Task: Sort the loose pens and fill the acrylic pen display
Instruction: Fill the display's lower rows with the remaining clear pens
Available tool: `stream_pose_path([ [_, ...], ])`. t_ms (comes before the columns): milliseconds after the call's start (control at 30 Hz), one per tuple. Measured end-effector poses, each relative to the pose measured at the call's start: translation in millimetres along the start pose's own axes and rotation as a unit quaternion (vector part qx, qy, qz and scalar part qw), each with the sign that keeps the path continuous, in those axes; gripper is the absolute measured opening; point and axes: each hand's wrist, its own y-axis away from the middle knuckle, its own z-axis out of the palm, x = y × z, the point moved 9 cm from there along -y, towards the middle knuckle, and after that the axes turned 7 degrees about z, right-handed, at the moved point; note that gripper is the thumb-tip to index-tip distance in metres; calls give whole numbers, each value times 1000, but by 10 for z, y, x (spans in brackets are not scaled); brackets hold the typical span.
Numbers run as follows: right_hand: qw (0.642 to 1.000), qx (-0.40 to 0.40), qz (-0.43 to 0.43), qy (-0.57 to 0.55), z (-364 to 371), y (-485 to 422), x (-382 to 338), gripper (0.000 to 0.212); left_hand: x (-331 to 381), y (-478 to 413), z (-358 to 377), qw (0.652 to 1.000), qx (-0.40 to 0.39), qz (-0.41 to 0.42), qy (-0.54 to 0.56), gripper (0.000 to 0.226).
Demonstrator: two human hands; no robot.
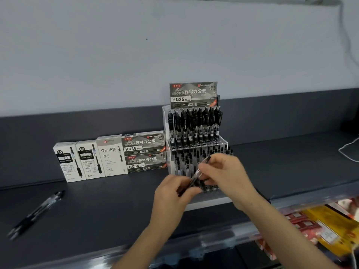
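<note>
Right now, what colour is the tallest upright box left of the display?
White with black print; the tallest upright box, head view.

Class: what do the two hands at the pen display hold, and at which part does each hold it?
One pen, slanted. The left hand grips its lower end; the right hand pinches its upper half.

A dark grey shelf (pixel 108 206) carries the acrylic pen display (pixel 211 199), with three upright white pen boxes (pixel 90 159) and two stacked HQ35 boxes (pixel 145 152) beside it. Blurred loose pens (pixel 37 212), perhaps two, lie far left; a white cable (pixel 347 150) lies far right.
</note>
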Motion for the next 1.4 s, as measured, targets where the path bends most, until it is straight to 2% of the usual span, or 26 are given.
stream_pose_path([
  [100, 991, 84, -51, 86, -219, -65, -152, 15, -32, -23, -166, 998, 54, -6, -22, 15],
  [200, 965, 124, -102, 206, -171, -101, -259, 19, -91, -20, -237, 996, 71, -32, -39, 12],
  [300, 947, 127, -132, 265, -31, -142, -251, 19, -108, 2, -245, 996, 66, -33, -57, 18],
  [433, 937, 82, -124, 318, 174, -234, -76, 20, -179, 56, -281, 995, 58, -42, -72, 20],
  [700, 935, 70, -118, 326, 226, -278, -15, 21, -268, 136, -309, 994, 43, -59, -80, 16],
  [1033, 904, 69, -148, 395, 331, -252, -82, 22, -290, 158, -245, 995, 31, -59, -73, 16],
  [1300, 941, 53, -89, 321, 241, -165, 56, 24, -312, 190, -194, 994, 37, -67, -75, 17],
  [1400, 952, -6, -96, 291, 501, -5, 116, 16, -365, 213, -240, 992, 40, -76, -88, 17],
])
